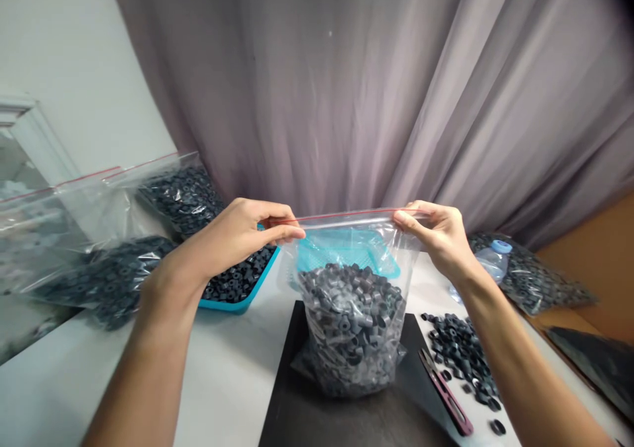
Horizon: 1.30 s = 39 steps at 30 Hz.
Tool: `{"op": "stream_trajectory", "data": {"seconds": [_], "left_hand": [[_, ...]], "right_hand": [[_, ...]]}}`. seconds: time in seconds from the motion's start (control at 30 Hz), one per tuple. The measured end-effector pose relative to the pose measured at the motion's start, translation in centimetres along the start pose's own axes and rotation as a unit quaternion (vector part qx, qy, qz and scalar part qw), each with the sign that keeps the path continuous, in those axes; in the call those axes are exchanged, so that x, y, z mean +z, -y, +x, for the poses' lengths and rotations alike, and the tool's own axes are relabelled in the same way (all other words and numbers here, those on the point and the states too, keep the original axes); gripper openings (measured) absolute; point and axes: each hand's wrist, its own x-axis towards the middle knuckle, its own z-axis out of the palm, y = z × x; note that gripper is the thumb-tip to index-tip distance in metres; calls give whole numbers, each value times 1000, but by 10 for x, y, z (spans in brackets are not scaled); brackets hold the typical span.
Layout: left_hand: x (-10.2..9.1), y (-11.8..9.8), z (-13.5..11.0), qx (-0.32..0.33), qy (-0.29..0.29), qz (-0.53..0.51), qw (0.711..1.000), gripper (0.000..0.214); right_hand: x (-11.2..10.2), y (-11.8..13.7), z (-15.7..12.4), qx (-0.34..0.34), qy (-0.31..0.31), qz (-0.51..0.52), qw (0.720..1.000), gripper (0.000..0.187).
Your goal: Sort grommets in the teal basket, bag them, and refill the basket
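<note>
A clear zip bag (pixel 354 354) stands upright on a black board (pixel 287 414), more than half full of small dark grey ring-shaped pieces (pixel 364 308). Along its top edge runs a red strip. My left hand (pixel 247 226) pinches the left end of that strip between thumb and fingers. At the other end, my right hand (pixel 433 229) does the same, so the top is stretched out straight and level. Through the clear plastic a turquoise basket (pixel 341 252) shows behind the bag.
Filled zip bags (pixel 104 275) and a turquoise tray (pixel 247 302) of dark pieces stand at left. Pink-handled thread snips (pixel 448 394) lie beside loose pieces (pixel 458 348) at right. Behind them are a plastic bottle (pixel 495 259) and another filled bag (pixel 535 278). A curtain (pixel 307 84) hangs behind.
</note>
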Motion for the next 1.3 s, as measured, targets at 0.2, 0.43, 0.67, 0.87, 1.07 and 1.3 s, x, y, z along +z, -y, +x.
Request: {"op": "stream_trajectory", "data": {"seconds": [0.2, 0.43, 0.67, 0.87, 1.07, 1.3], "left_hand": [[19, 34, 8, -41, 108, -214, 970, 70], [92, 23, -19, -136, 306, -157, 929, 109], [170, -5, -68, -215, 24, -155, 964, 127], [132, -18, -57, -165, -107, -242, 950, 79], [19, 2, 32, -6, -246, -159, 956, 74], [-23, 112, 138, -63, -182, -122, 974, 98]], "right_hand": [[2, -16, -3, 23, -79, 47, 996, 24], [-17, -32, -38, 95, -118, 72, 986, 37], [-35, -58, -108, 198, -117, -89, 969, 56], [-36, -39, -156, 124, -42, -223, 966, 35], [-92, -51, -238, 109, -93, -325, 935, 26], [-102, -61, -248, 100, -68, -329, 936, 24]]}}
